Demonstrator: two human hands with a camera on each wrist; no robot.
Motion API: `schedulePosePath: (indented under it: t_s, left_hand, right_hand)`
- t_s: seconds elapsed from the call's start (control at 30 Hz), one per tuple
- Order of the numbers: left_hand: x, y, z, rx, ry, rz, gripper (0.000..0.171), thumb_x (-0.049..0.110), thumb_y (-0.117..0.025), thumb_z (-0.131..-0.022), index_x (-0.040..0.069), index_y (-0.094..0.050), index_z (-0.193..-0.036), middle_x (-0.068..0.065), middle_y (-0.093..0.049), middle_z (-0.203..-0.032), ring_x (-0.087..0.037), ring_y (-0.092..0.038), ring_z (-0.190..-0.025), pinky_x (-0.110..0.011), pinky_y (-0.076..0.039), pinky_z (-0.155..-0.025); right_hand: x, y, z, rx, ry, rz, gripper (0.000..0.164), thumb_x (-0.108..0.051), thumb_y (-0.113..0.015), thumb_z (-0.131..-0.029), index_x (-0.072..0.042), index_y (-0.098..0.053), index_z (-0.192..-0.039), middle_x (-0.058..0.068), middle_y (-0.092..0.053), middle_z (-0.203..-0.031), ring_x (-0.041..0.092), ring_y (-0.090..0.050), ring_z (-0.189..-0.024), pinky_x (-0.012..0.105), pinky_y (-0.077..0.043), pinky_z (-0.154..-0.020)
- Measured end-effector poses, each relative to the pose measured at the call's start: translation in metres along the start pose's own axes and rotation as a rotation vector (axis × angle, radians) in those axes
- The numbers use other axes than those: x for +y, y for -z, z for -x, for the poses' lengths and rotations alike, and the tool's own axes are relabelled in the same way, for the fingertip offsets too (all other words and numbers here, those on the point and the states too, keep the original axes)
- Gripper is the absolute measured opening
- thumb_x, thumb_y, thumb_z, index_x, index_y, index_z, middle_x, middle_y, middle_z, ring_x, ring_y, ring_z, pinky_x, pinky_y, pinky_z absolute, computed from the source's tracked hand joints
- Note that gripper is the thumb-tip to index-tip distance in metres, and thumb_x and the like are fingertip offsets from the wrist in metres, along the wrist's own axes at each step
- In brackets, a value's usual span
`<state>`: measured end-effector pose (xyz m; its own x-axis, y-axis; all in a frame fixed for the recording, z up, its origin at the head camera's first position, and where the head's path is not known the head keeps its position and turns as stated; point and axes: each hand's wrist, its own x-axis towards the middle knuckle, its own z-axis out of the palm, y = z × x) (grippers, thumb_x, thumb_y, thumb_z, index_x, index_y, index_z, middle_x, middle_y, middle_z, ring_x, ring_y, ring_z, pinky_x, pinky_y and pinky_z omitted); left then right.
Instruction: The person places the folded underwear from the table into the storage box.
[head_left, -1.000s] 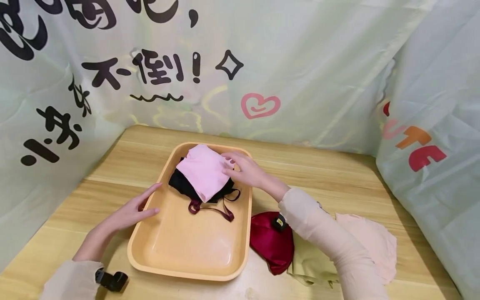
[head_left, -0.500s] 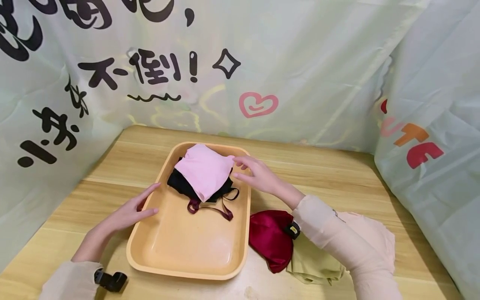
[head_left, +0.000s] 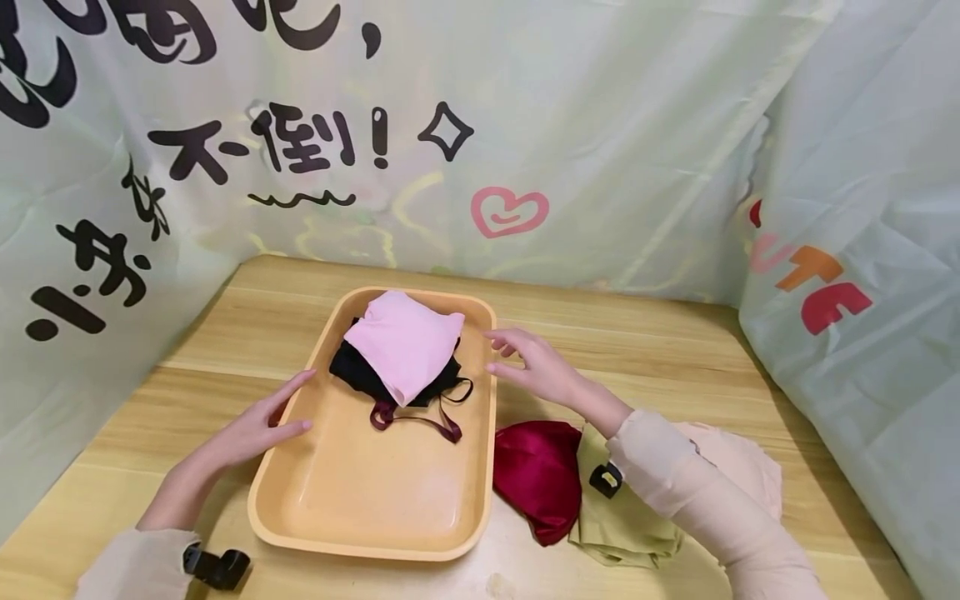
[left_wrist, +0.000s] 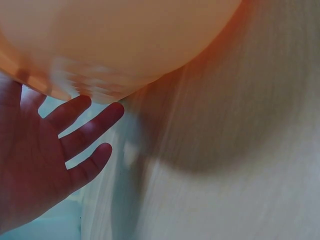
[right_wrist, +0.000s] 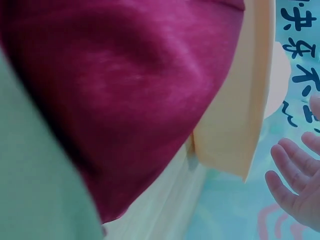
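Observation:
An orange plastic tub point(head_left: 375, 508) stands on the table. In its far half lies a folded pink cloth point(head_left: 408, 342) on top of a folded black garment point(head_left: 360, 367), with thin dark red straps point(head_left: 423, 421) trailing out. My left hand point(head_left: 258, 425) rests at the tub's left rim, fingers spread and straight. In the left wrist view those fingers lie along the outside wall of the tub point(left_wrist: 125, 40). Just off the right rim, my right hand point(head_left: 536, 362) hovers with nothing in it, its fingers relaxed and slightly bent.
Right of the tub lie a dark red satin piece point(head_left: 540, 479), an olive green cloth point(head_left: 622, 525) and a pale peach cloth point(head_left: 742, 467), partly under the right forearm. Printed fabric sheets point(head_left: 615, 150) stand around the wooden table point(head_left: 615, 333) at the back and sides.
My right hand has let go of the pink cloth and drawn back to the right, out past the tub's rim. The pink cloth stays on the black garment; my left hand keeps its place.

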<state>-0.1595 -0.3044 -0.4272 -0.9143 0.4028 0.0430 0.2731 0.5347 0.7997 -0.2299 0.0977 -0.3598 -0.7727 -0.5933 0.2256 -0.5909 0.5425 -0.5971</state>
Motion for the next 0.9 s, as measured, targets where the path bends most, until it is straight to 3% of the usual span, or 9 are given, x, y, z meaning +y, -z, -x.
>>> schedulePosePath:
  t_s: [0.13,0.3,0.37,0.53,0.73,0.9]
  left_hand:
    - [-0.001,0.000,0.001,0.000,-0.010,-0.006,0.069,0.015,-0.058,-0.089,0.004,-0.019,-0.145,-0.028,-0.019,-0.145,-0.038,-0.031,-0.124,-0.006,-0.029,-0.088]
    - [0.000,0.001,0.002,0.002,-0.014,0.003,0.068,0.014,-0.058,-0.089,0.001,-0.019,-0.144,-0.029,-0.021,-0.144,-0.016,-0.041,-0.119,-0.012,-0.037,-0.085]
    - [0.001,0.001,0.002,-0.004,-0.017,0.010,0.068,0.013,-0.057,-0.089,0.000,-0.019,-0.144,-0.031,-0.021,-0.143,-0.018,-0.042,-0.118,-0.013,-0.040,-0.083]
    - [0.005,0.001,0.002,-0.008,-0.016,0.006,0.068,0.013,-0.057,-0.089,0.000,-0.018,-0.144,-0.033,-0.021,-0.142,-0.042,-0.041,-0.115,-0.016,-0.042,-0.081]
    - [0.007,0.003,0.002,-0.019,-0.022,0.014,0.069,0.012,-0.057,-0.089,0.000,-0.017,-0.144,-0.034,-0.021,-0.142,-0.044,-0.041,-0.115,-0.017,-0.042,-0.080]
    - [0.006,0.003,0.002,-0.024,-0.002,0.008,0.069,0.013,-0.056,-0.089,0.000,-0.017,-0.144,-0.033,-0.019,-0.143,-0.045,-0.040,-0.116,-0.018,-0.042,-0.081]
  right_hand:
    - [0.004,0.001,0.006,0.011,-0.019,0.006,0.048,-0.020,-0.062,-0.086,0.002,-0.049,-0.127,0.017,-0.059,-0.110,0.029,-0.057,-0.096,0.046,-0.047,-0.081]
    - [0.009,0.001,0.014,0.019,-0.020,0.012,0.047,-0.018,-0.062,-0.087,0.003,-0.049,-0.127,0.019,-0.060,-0.110,0.029,-0.058,-0.094,0.046,-0.047,-0.079]
    - [0.010,0.001,0.017,0.019,-0.019,0.011,0.047,-0.018,-0.062,-0.087,0.003,-0.049,-0.127,0.020,-0.060,-0.108,0.029,-0.058,-0.093,0.046,-0.048,-0.078]
    - [0.010,0.002,0.024,0.001,-0.020,0.015,0.045,-0.018,-0.063,-0.086,0.003,-0.051,-0.124,0.020,-0.061,-0.106,0.029,-0.059,-0.091,0.047,-0.047,-0.079]
    - [0.010,0.002,0.031,-0.021,-0.034,-0.006,0.044,-0.019,-0.063,-0.086,0.000,-0.052,-0.124,0.022,-0.060,-0.108,0.032,-0.058,-0.092,0.049,-0.046,-0.079]
    - [0.013,0.003,0.034,-0.055,-0.025,0.029,0.044,-0.017,-0.062,-0.087,0.004,-0.051,-0.123,0.024,-0.060,-0.107,0.034,-0.059,-0.091,0.047,-0.047,-0.079]
